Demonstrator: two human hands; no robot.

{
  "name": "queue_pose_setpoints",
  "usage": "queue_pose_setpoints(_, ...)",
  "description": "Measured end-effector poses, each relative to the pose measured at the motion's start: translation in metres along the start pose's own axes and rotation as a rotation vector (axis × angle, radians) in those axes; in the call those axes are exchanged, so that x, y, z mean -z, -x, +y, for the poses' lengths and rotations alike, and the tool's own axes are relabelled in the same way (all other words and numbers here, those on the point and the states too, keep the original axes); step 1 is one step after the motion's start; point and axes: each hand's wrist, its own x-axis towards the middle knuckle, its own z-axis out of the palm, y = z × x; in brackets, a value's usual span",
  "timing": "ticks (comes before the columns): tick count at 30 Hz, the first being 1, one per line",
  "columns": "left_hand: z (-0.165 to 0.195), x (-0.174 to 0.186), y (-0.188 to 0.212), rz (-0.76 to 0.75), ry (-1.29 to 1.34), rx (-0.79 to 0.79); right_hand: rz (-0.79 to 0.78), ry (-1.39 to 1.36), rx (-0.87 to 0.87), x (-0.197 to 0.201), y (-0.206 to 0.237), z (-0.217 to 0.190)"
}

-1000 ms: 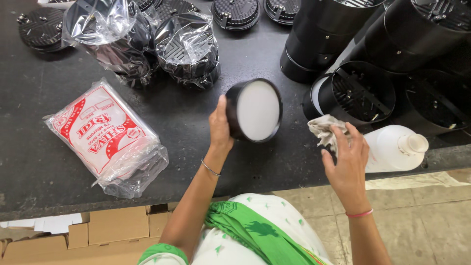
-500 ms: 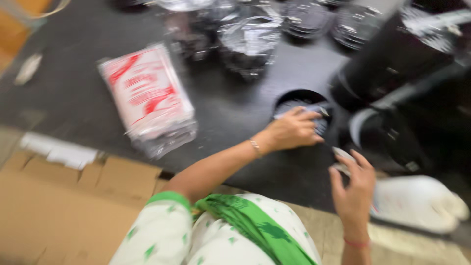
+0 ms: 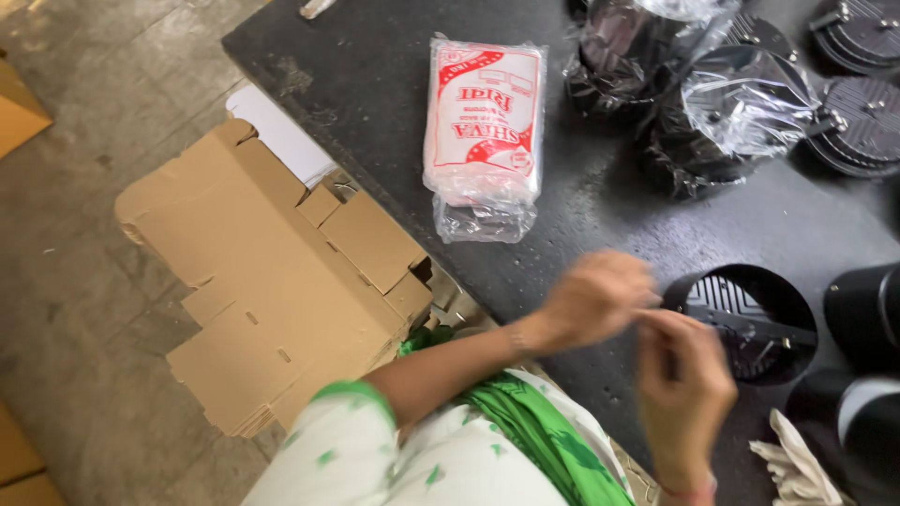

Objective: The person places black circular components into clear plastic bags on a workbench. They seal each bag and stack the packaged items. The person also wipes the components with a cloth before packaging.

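Note:
My left hand and my right hand meet over the near edge of the black table, both blurred by motion. Their fingertips touch just left of a round black housing that lies open side up on the table. Neither hand touches the housing. Whether anything small is pinched between the fingers cannot be made out. A crumpled white cloth lies loose on the table to the right of my right wrist.
A red-and-white plastic packet lies further back on the table. Black housings wrapped in clear plastic and bare ones fill the back right. Black cylinders stand at the right edge. Flat cardboard boxes are stacked on the floor left.
The round housing was held up in my left hand and now lies on the table. My right hand has let go of the cloth. The view has swung left toward the cardboard.

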Motion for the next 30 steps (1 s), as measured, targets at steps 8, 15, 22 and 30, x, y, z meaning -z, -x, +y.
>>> queue_pose_setpoints(8, -0.04, 0.163, 0.075, 0.498, -0.222, 0.483, -0.349, -0.273, 0.54, -0.199, -0.071, -0.027)
queue_pose_setpoints(15, -0.028, 0.163, 0.09, 0.459, -0.027, 0.61, -0.525, 0.096, 0.192, -0.326, -0.14, 0.045)
queue_pose_setpoints(22, -0.034, 0.158, 0.087, 0.336, 0.013, 0.525, -0.212, -0.277, 0.156, -0.325, -0.156, 0.053)
queue_pose_setpoints(30, -0.051, 0.15, 0.065, 0.343, 0.062, 0.647, -0.498, -0.156, 0.434, -0.205, -0.092, -0.01)
